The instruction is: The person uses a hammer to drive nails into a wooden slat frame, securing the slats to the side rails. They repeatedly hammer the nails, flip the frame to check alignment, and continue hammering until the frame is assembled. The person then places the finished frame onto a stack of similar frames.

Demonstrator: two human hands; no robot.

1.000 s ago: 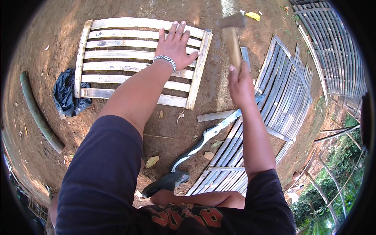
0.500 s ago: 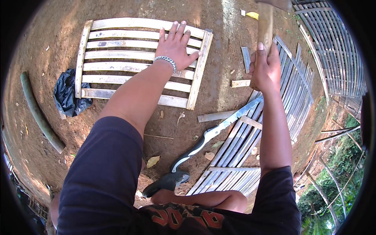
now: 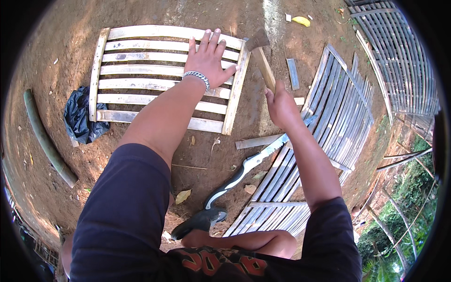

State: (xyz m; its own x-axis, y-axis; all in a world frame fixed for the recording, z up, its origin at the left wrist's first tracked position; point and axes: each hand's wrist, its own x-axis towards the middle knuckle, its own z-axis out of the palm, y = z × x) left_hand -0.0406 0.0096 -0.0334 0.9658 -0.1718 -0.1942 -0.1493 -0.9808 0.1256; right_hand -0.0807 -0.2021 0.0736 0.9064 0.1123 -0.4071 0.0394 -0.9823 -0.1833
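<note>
My left hand [image 3: 205, 61], with a chain bracelet at its wrist, lies flat with fingers spread on the right part of a bamboo slat panel [image 3: 141, 57]. The panel has several pale crosswise slats joined by an upright strip at each end. In my right hand [image 3: 283, 107] is a hatchet [image 3: 264, 66], gripped by its wooden handle. Its dark metal head is over the ground just beside the panel's upper right corner, apart from my left hand. Below my right forearm, a pruning saw [image 3: 249, 165] with a black and white handle lies on the ground, its blade tip partly hidden.
A larger bamboo slat panel [image 3: 340, 101] lies under and beyond my right arm; another [image 3: 399, 51] is at the far right. A black plastic bag [image 3: 80, 115] touches the panel's left end. A bamboo pole [image 3: 47, 138] lies farther left. Short strips [image 3: 292, 74] are scattered about.
My right hand has swung the hatchet leftward and down, bringing its head near the panel's right end. My left hand stays flat on the slats.
</note>
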